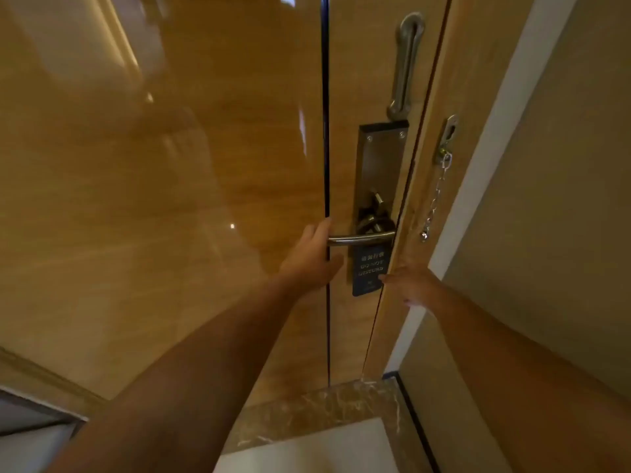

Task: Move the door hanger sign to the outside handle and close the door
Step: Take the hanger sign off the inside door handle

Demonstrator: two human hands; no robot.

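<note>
A dark blue "do not disturb" door hanger sign (368, 268) hangs from the steel lever handle (362, 238) of the glossy wooden door (170, 199). The door sits shut in its frame. My left hand (312, 257) is at the free end of the lever, fingers spread, touching it without a full grip. My right hand (411, 283) reaches in from the right, its fingertips at the sign's lower right edge. Whether those fingers pinch the sign is unclear. A dark metal lock plate (379, 165) stands above the handle.
A steel swing guard bar (406, 63) is mounted high on the door. A security chain (437, 196) dangles from its bracket on the wooden door frame (454, 80). A beige wall (563, 199) lies to the right, and a brown marble threshold (317, 414) below.
</note>
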